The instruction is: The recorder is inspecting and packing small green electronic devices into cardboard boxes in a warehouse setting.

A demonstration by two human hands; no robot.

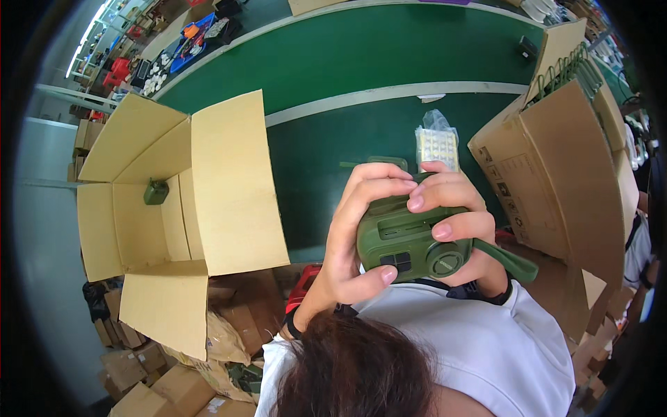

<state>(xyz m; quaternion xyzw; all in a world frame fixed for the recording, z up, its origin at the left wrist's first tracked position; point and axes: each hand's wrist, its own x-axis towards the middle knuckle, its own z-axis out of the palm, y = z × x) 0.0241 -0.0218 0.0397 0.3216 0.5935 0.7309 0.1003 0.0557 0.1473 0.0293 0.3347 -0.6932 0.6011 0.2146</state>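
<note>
Here, green worktable [326,167], open carton [236,184], pale wall [48,229], fingers [375,186] around device [396,244].

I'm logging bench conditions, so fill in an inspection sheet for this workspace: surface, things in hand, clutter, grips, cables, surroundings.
Surface: green bench top, pale strip along its far side.
Things in hand: boxy green device with a green strap.
Clutter: clear bag with gridded white-and-yellow contents; flat green item, partly hidden.
Left grip: closed around the device's left side, thumb beside dark buttons.
Right grip: fingers over the device's top and right side.
Cables: nothing seen for certain.
Surroundings: open left carton, small green item inside; right carton, green looped items protruding.
</note>
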